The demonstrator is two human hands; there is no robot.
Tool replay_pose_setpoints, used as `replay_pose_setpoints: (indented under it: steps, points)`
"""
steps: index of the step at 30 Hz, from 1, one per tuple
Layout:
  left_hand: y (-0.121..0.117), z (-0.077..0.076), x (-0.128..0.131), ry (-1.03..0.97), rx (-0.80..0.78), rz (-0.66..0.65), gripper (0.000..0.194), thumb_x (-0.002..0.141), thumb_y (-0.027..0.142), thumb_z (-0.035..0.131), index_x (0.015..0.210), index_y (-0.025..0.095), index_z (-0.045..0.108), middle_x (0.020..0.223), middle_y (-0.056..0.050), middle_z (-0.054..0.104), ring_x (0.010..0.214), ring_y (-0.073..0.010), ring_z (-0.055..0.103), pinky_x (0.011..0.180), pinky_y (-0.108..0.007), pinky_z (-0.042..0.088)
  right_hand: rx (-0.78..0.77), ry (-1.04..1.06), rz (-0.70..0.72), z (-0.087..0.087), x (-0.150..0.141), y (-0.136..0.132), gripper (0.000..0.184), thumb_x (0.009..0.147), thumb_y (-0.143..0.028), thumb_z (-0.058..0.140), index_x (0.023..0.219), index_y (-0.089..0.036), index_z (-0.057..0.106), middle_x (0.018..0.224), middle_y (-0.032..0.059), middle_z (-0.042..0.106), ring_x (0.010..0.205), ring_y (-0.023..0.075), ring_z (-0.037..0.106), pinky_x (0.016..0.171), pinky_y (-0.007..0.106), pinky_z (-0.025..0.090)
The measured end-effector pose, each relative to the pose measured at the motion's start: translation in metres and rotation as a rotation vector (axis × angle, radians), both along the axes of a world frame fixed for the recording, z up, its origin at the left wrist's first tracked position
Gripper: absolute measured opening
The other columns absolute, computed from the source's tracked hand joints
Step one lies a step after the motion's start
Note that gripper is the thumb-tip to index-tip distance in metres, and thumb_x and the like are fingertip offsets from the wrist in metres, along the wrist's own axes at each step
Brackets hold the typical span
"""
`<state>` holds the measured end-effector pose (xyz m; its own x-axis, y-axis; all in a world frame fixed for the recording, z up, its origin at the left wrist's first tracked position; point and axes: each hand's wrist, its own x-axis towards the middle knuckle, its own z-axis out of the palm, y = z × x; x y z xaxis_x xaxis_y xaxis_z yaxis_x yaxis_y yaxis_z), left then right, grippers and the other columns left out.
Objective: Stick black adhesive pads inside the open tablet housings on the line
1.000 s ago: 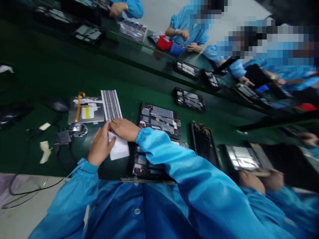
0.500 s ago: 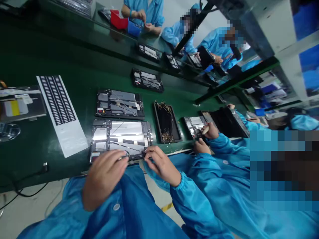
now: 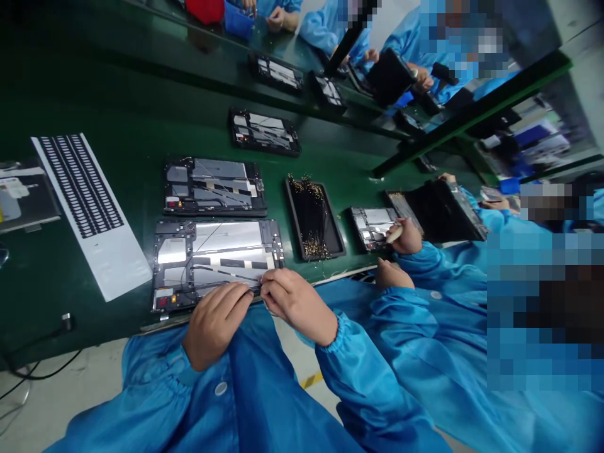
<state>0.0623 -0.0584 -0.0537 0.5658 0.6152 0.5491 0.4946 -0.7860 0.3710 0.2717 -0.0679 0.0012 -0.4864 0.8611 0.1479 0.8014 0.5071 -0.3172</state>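
An opened tablet [image 3: 226,242] lies in front of me, its silver battery plates, black strips and thin dark wires exposed. My left hand [image 3: 217,324] is closed over its front edge, fingers bent together; whatever the fingertips grip is hidden. Just to the right, my right hand [image 3: 297,305] pinches at the lower right part of the tablet, and the tiny thing between its fingertips cannot be made out. The two hands' fingertips are almost side by side. Right of the tablet sits a black tray [image 3: 293,220] of thin black cables with gold ends.
Another opened tablet [image 3: 214,187] lies right behind mine, a further one [image 3: 264,131] beyond it. A white sheet of black-and-white labels [image 3: 117,267] is at left. A co-worker's hand [image 3: 408,238] works on a tablet to the right. A green shelf post [image 3: 472,113] slants across.
My left hand has moved right and closer to my right hand at the tablet's front edge. My right hand stays pinched there. The view has shifted slightly.
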Motion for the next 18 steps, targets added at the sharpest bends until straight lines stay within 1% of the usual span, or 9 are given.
replay_pose_setpoints:
  steps: [4,8,13,15,18]
  points:
    - [0.000,0.000,0.002,0.031,0.033,0.015,0.023,0.092,0.012,0.056,0.112,0.017,0.067,0.116,-0.010,0.072,0.112,-0.0234,0.066,0.098,-0.038,0.051,-0.001,0.007,0.008,0.001,0.000,0.001,0.015,0.100,-0.016,0.048,0.095,-0.016,0.062,0.103,0.0121,0.067,0.090,0.0209,0.060,0.080,0.035,0.054]
    - [-0.001,0.000,0.004,0.035,0.025,0.031,0.023,0.091,0.011,0.059,0.111,0.016,0.067,0.114,-0.010,0.072,0.112,-0.0236,0.064,0.098,-0.037,0.049,0.013,-0.005,0.007,0.002,-0.001,0.002,0.015,0.100,-0.016,0.048,0.095,-0.015,0.062,0.102,0.0117,0.067,0.089,0.0210,0.060,0.080,0.035,0.054]
    - [0.000,0.004,0.010,0.047,0.031,0.081,0.021,0.091,0.014,0.060,0.107,0.021,0.070,0.108,-0.007,0.072,0.106,-0.0221,0.065,0.093,-0.036,0.048,-0.012,-0.014,-0.005,0.004,-0.003,0.003,0.016,0.100,-0.017,0.048,0.093,-0.016,0.063,0.102,0.0120,0.067,0.088,0.0207,0.061,0.079,0.035,0.055]
    - [0.000,0.005,0.012,0.057,0.049,0.094,0.020,0.090,0.014,0.061,0.106,0.022,0.070,0.107,-0.006,0.072,0.104,-0.0218,0.066,0.092,-0.036,0.048,-0.041,0.044,-0.009,0.004,0.000,0.002,0.015,0.100,-0.017,0.049,0.094,-0.016,0.062,0.103,0.0123,0.066,0.091,0.0205,0.063,0.082,0.035,0.055]
    - [0.001,0.007,0.015,0.064,0.030,0.100,0.018,0.089,0.015,0.062,0.104,0.022,0.070,0.106,-0.006,0.072,0.102,-0.0224,0.065,0.091,-0.037,0.046,-0.098,0.234,-0.041,0.002,0.008,-0.003,0.010,0.100,-0.018,0.051,0.099,-0.018,0.062,0.109,0.0113,0.064,0.100,0.0191,0.064,0.088,0.034,0.056]
